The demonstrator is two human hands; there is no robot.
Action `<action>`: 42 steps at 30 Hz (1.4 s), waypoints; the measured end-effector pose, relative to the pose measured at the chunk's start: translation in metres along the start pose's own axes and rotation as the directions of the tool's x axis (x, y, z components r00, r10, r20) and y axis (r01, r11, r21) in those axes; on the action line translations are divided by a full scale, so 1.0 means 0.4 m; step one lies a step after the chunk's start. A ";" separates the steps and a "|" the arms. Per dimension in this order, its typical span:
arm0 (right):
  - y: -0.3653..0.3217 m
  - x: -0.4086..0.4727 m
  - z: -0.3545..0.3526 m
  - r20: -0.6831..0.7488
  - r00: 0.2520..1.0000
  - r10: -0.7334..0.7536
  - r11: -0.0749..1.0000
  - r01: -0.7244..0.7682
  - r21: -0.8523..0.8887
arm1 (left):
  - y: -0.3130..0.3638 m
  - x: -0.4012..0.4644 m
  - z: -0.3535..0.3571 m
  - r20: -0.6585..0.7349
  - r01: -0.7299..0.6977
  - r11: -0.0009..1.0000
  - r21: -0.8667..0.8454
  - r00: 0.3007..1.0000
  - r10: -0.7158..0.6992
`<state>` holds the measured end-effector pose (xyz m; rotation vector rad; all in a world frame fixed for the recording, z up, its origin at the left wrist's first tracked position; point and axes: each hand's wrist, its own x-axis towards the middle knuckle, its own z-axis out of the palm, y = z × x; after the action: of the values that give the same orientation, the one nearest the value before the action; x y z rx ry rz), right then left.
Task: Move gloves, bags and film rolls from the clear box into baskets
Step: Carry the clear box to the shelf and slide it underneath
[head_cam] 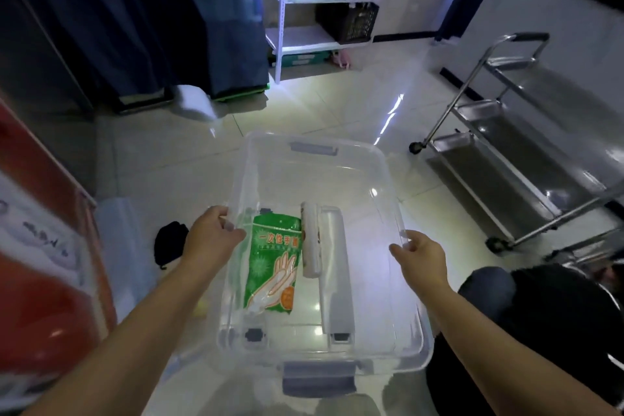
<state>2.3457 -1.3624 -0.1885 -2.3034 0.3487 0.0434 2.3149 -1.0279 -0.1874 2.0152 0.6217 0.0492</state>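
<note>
Clear box [314, 176]: light, stiff, slick-walled. Your left hand [211, 235] curls over its left rim; your right hand [418, 255] pinches the right rim.

Contents, near end:
- Green glove packet [273, 267], flat on the floor, left of centre. Soft, crinkly, featherweight; pinch it at the top edge.
- White roll [310, 240], touching the packet's right side. Probably film or bags; the label is unreadable. Firm, smooth; wrap your fingers round the middle.

No baskets within reach.
</note>
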 end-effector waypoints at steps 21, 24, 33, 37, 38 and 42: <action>-0.281 1.450 0.033 0.029 0.999 -0.027 0.998 0.026 0.058 | 0.616 1.181 0.519 0.007 0.065 0.997 -0.047 0.998 -0.064; -0.353 1.663 0.036 0.048 0.997 -0.066 0.997 0.063 0.048 | 0.698 1.322 0.566 -0.042 0.074 0.995 -0.071 0.996 -0.077; -0.551 2.232 0.158 0.100 0.986 -0.131 0.991 0.134 -0.018 | 0.854 1.854 0.702 -0.106 0.094 0.995 -0.046 0.989 -0.098; -0.661 2.477 0.202 0.068 0.993 -0.098 0.994 0.102 -0.047 | 0.960 2.135 0.761 -0.072 0.102 0.994 -0.049 0.992 -0.105; -0.688 2.535 0.209 0.062 0.994 -0.091 0.994 0.094 -0.049 | 0.988 2.197 0.774 -0.066 0.102 0.994 -0.037 0.992 -0.104; -0.770 2.755 0.219 0.021 0.998 -0.065 0.996 0.066 -0.053 | 1.107 2.432 0.834 -0.018 0.085 0.996 -0.005 0.996 -0.085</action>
<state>3.4932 -1.3591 -0.1834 -2.3646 0.2645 0.0428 3.4344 -1.0333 -0.2038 1.9838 0.7176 0.0179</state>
